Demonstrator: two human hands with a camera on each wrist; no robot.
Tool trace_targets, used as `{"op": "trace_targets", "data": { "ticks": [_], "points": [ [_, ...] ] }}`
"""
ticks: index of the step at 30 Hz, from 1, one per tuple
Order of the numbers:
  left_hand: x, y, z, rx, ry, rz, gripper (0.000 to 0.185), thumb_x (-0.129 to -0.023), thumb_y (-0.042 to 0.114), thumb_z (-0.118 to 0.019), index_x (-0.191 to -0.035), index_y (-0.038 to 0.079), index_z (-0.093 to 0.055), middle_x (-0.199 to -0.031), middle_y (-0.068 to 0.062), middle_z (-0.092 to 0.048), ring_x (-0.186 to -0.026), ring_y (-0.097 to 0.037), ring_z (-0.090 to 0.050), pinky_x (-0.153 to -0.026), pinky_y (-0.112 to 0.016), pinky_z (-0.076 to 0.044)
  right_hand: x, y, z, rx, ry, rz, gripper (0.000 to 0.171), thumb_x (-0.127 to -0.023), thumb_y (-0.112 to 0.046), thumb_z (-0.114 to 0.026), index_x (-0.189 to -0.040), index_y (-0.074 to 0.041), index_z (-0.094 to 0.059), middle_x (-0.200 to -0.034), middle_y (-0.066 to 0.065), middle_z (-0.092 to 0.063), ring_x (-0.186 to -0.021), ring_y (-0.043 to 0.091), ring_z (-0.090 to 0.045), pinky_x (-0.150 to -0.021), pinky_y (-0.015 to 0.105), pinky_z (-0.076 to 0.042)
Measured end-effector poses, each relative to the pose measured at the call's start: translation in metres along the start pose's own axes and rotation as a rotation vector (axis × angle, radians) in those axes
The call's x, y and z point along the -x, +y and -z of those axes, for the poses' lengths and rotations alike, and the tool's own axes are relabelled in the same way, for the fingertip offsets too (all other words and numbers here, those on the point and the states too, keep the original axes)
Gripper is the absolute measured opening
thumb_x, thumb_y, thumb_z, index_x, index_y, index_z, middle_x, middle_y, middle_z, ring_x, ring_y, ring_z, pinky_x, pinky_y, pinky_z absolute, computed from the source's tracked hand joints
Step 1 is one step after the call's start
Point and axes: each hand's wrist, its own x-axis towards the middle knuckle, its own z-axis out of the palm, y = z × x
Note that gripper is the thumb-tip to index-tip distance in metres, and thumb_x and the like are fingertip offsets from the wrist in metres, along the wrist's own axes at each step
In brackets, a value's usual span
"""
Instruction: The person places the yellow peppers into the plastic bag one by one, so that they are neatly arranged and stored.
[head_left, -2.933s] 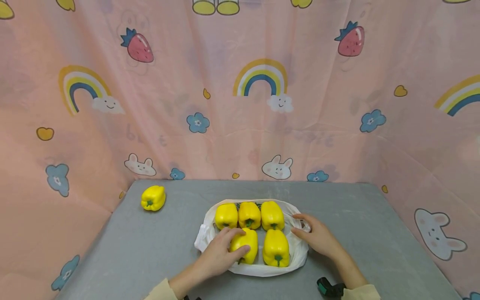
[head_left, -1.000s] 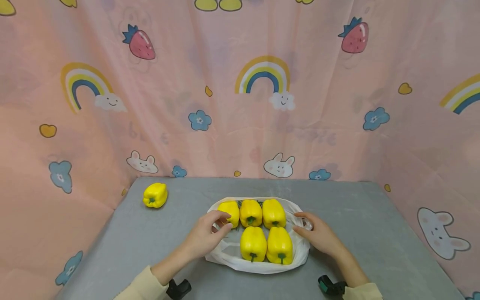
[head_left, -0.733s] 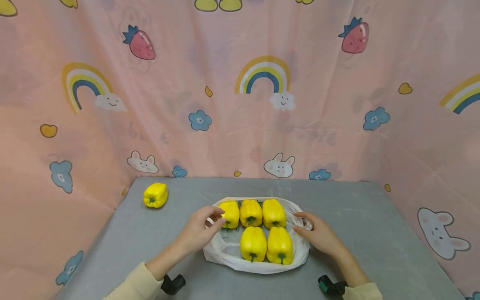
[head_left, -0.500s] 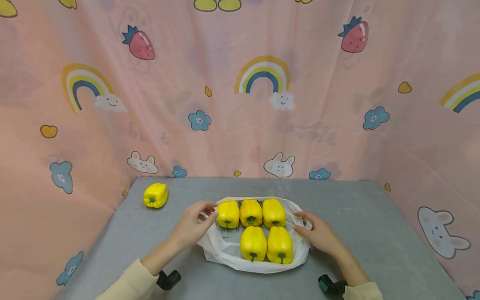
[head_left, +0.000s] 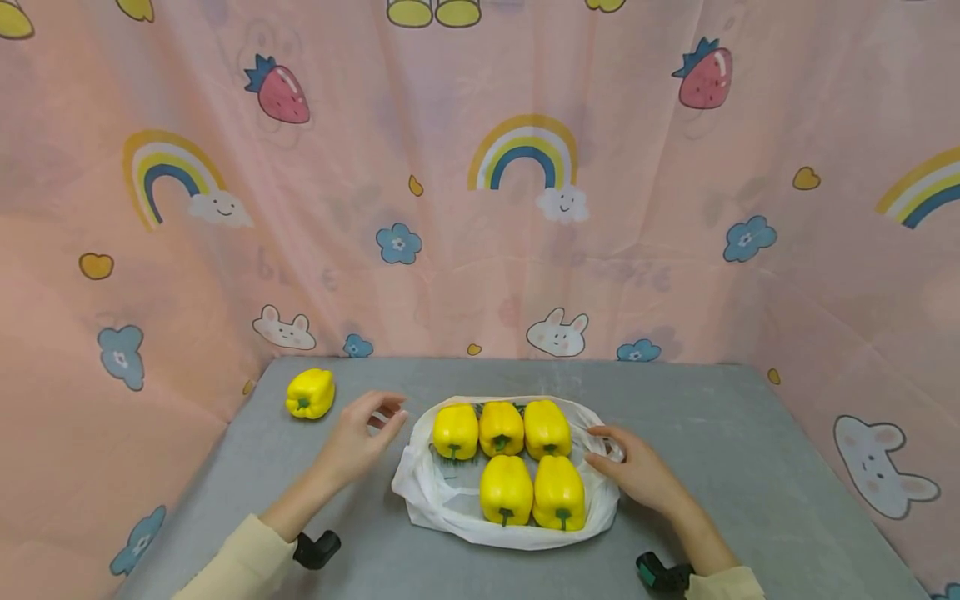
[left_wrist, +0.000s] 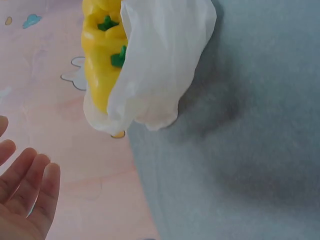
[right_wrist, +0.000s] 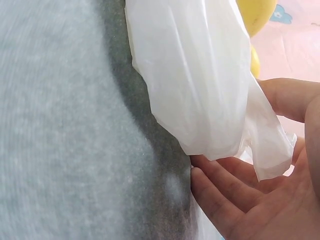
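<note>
On the grey tabletop, a white bag holds five peppers. Right hand pinches its rim; left hand, released, hovers between bag and loose pepper. Likely next: grasp that pepper.

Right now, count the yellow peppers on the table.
6. Five lie in the white bag: three in the far row, two in the near row. One lies alone at the table's far left corner.

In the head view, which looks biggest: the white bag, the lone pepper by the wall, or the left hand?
1. white bag
2. left hand
3. lone pepper, though it lies farther from the camera, so this is less sure.
</note>
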Motion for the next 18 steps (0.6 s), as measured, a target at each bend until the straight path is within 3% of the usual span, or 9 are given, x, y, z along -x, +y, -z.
{"op": "trace_targets", "data": {
  "ticks": [7, 13, 18],
  "points": [
    [-0.004, -0.016, 0.010, -0.064, 0.025, 0.020, 0.020, -0.093, 0.006, -0.074, -0.112, 0.002, -0.070, -0.100, -0.006, -0.069, -0.088, -0.017, -0.063, -0.072, -0.032, -0.059, -0.001, 0.001, -0.001, 0.003, 0.000, -0.003, 0.057, -0.098, -0.040, -0.067, -0.142, -0.006, -0.056, -0.146, 0.022, -0.052, -0.137, 0.047, -0.043, -0.106, 0.068, -0.038],
    [-0.008, -0.025, 0.019, -0.091, 0.037, 0.058, 0.020, -0.094, 0.008, -0.073, -0.112, 0.000, -0.070, -0.102, -0.011, -0.070, -0.089, -0.021, -0.063, -0.074, -0.042, -0.059, -0.001, 0.001, -0.002, 0.001, 0.001, -0.004, 0.057, -0.098, -0.040, -0.067, -0.142, -0.005, -0.056, -0.146, 0.023, -0.052, -0.138, 0.048, -0.042, -0.107, 0.068, -0.036],
    [-0.008, -0.034, 0.027, -0.138, 0.049, 0.077, 0.023, -0.094, 0.008, -0.072, -0.114, -0.002, -0.069, -0.103, -0.013, -0.069, -0.090, -0.023, -0.063, -0.076, -0.043, -0.059, -0.001, 0.000, -0.002, -0.003, 0.002, -0.004, 0.057, -0.098, -0.039, -0.067, -0.143, -0.005, -0.056, -0.145, 0.023, -0.052, -0.137, 0.047, -0.043, -0.107, 0.068, -0.037]
  ]
}}
